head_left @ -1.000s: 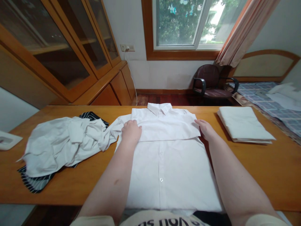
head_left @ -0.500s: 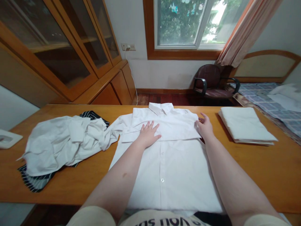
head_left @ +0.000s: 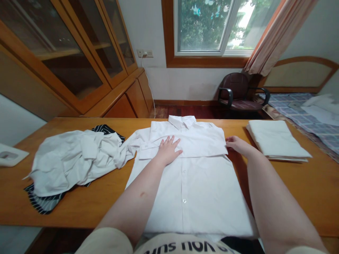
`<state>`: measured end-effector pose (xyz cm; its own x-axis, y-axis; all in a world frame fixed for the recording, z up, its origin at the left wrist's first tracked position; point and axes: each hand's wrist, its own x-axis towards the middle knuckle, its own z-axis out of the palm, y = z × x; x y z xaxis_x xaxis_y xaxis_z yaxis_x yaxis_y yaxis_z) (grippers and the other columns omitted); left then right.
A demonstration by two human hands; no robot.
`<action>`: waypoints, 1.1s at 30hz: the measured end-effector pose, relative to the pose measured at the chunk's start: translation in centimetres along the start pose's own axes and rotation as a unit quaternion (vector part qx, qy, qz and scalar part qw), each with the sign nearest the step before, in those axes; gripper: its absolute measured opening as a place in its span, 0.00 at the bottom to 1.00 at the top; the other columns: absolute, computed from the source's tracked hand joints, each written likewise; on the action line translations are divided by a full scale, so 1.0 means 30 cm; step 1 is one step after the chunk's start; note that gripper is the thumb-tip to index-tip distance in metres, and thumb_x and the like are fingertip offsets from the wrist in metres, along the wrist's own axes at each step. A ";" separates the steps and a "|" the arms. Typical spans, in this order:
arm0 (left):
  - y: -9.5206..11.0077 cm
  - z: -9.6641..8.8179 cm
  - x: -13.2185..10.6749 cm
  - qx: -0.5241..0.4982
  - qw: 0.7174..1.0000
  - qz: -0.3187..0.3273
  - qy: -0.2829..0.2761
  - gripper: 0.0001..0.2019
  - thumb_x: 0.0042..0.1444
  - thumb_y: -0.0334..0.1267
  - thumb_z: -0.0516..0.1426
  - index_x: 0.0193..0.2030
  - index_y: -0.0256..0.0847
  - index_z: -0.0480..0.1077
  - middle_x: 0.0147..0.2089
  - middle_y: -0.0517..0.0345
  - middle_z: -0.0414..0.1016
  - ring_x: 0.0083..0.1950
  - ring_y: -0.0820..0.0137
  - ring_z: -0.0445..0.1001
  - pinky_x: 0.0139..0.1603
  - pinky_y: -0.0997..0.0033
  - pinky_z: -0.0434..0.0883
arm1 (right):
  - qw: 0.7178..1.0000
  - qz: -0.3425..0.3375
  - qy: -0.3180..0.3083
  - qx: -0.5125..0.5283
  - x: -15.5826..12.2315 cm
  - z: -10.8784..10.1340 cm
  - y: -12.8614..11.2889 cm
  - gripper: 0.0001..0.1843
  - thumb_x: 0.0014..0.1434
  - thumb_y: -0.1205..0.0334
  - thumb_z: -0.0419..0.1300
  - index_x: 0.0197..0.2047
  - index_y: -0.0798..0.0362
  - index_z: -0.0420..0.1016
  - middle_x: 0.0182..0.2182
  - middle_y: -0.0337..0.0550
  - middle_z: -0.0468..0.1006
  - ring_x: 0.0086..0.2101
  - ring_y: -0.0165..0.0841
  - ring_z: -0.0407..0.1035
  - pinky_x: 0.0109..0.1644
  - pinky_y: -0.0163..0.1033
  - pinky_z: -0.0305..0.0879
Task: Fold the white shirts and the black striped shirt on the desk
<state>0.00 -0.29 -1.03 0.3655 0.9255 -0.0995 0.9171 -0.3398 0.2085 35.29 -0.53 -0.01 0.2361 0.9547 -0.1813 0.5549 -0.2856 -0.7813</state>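
A white button-up shirt (head_left: 196, 187) lies flat, front up, on the wooden table (head_left: 304, 183), collar at the far side. A sleeve is folded across its chest. My left hand (head_left: 168, 151) rests flat on the folded sleeve near the middle of the chest, fingers spread. My right hand (head_left: 236, 144) touches the shirt's right edge at shoulder height, its fingers extended toward the fabric and holding nothing.
A crumpled heap of white and striped garments (head_left: 74, 158) lies left of the shirt. A folded white stack (head_left: 277, 140) sits at the right. A white object (head_left: 10, 155) is at the far left edge. Beyond the table stand a wooden cabinet (head_left: 87, 67), a chair (head_left: 238, 93) and a bed (head_left: 312, 109).
My left hand moved from the shirt's left shoulder toward the chest middle and flattened out. My right hand shifted slightly outward along the shirt's right edge.
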 end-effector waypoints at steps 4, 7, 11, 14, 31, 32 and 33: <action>-0.002 0.001 0.001 -0.006 1.000 0.005 0.011 0.31 0.58 0.56 0.47 0.67 0.51 0.51 0.72 0.53 0.42 0.71 0.56 0.39 0.67 0.49 0.41 | 0.973 -0.060 -0.143 -0.172 -0.099 -0.026 -0.032 0.56 0.30 0.60 0.73 0.64 0.53 0.58 0.54 0.53 0.70 0.48 0.44 0.69 0.49 0.41 0.66; -0.001 0.002 0.004 -0.010 1.000 0.005 0.021 0.31 0.58 0.55 0.48 0.67 0.49 0.53 0.71 0.50 0.45 0.71 0.55 0.42 0.66 0.49 0.42 | 0.968 -0.090 -0.062 -0.225 -0.143 0.029 -0.040 0.49 0.41 0.59 0.68 0.65 0.57 0.54 0.59 0.58 0.63 0.53 0.45 0.64 0.53 0.43 0.62; 0.000 0.002 0.012 -0.024 0.999 0.000 0.038 0.29 0.60 0.51 0.47 0.65 0.43 0.56 0.70 0.47 0.48 0.70 0.56 0.45 0.67 0.51 0.43 | 0.971 -0.058 0.059 -0.226 -0.152 0.099 -0.032 0.28 0.56 0.59 0.54 0.60 0.57 0.61 0.49 0.54 0.73 0.47 0.42 0.69 0.46 0.41 0.63; 0.000 -0.002 0.015 -0.037 0.998 0.002 0.050 0.28 0.61 0.50 0.46 0.65 0.40 0.57 0.69 0.45 0.50 0.70 0.57 0.47 0.67 0.53 0.45 | 0.969 -0.020 0.093 -0.228 -0.150 0.104 -0.028 0.27 0.57 0.54 0.53 0.58 0.55 0.64 0.41 0.49 0.77 0.41 0.41 0.70 0.38 0.39 0.62; 0.002 -0.002 0.012 -0.025 0.999 0.029 0.020 0.29 0.61 0.51 0.45 0.66 0.43 0.54 0.71 0.49 0.46 0.71 0.60 0.43 0.68 0.53 0.41 | 0.959 0.021 0.119 -0.255 -0.156 0.079 -0.014 0.23 0.54 0.56 0.55 0.53 0.54 0.68 0.42 0.51 0.77 0.42 0.44 0.70 0.38 0.40 0.61; 0.000 -0.002 0.013 -0.022 0.999 0.030 0.017 0.29 0.61 0.52 0.45 0.67 0.44 0.53 0.71 0.50 0.45 0.71 0.61 0.43 0.68 0.53 0.41 | 0.960 0.016 0.122 -0.250 -0.154 0.080 -0.011 0.21 0.54 0.58 0.55 0.52 0.53 0.69 0.42 0.50 0.77 0.42 0.44 0.70 0.38 0.40 0.61; -0.002 -0.002 0.013 -0.019 0.999 0.031 0.014 0.29 0.61 0.52 0.45 0.67 0.45 0.52 0.71 0.52 0.45 0.71 0.61 0.42 0.68 0.53 0.41 | 0.962 0.008 0.126 -0.242 -0.152 0.082 -0.008 0.20 0.54 0.60 0.54 0.51 0.53 0.69 0.42 0.50 0.78 0.42 0.44 0.70 0.38 0.40 0.61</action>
<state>0.10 0.11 -1.04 0.4158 0.9076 -0.0588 0.8863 -0.3898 0.2501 32.11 -4.60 -0.47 0.4003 0.9164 0.0076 0.8414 -0.3642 -0.3992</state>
